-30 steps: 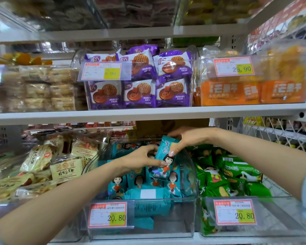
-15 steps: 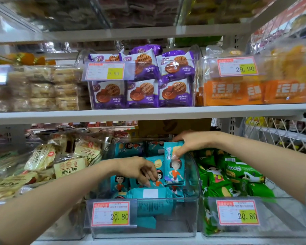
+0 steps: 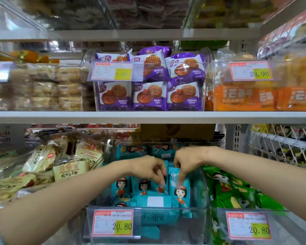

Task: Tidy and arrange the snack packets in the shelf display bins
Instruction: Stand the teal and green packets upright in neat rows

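Under the white shelf board [image 3: 148, 117], the clear bin [image 3: 200, 188] holds the teal snack packets [image 3: 121, 187]. They stand upright in a row facing out, presumably so shoppers can read the fronts. A flat packet [image 3: 155, 200] lies against the bin's front wall. The right hand [image 3: 185, 161] pinches the top of the upright packet [image 3: 181, 193] by the bin's right wall, likely seating it into the row. The left hand [image 3: 151, 169] curls its fingers over the neighbouring tops, seemingly steadying them; blur hides whether it grips.
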`<state>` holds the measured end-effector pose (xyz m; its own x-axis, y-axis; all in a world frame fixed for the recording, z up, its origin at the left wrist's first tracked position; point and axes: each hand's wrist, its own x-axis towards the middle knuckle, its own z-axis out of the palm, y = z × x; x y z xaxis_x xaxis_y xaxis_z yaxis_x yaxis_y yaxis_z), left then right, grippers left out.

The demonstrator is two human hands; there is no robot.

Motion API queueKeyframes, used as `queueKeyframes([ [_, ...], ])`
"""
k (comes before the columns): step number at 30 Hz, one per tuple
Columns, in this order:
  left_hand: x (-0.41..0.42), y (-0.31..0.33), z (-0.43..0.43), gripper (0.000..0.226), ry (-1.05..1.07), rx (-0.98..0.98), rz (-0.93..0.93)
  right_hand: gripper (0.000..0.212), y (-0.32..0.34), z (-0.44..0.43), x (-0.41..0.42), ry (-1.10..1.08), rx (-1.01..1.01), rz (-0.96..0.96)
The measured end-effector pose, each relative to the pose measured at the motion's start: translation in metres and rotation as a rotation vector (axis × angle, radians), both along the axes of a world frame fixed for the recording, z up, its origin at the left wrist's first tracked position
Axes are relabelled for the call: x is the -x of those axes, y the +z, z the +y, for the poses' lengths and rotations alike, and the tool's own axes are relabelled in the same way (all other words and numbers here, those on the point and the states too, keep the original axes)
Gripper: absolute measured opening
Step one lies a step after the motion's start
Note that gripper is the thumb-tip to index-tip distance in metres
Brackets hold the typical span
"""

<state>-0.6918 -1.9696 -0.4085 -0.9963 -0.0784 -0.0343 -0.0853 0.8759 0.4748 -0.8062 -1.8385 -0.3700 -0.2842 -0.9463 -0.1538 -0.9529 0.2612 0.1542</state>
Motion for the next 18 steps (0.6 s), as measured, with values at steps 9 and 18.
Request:
queueKeyframes([
  [9, -0.01, -0.003, -0.007, 0.027, -0.01, 0.067, -0.093, 0.039, -0.002, 0.002, -0.003, 0.056, 0.065, 0.096],
  [18, -0.054, 0.022, -0.015, 0.018, -0.007, -0.019, 0.05, 0.032, 0.003, 0.025, -0.035, 0.243, -0.111, -0.552],
])
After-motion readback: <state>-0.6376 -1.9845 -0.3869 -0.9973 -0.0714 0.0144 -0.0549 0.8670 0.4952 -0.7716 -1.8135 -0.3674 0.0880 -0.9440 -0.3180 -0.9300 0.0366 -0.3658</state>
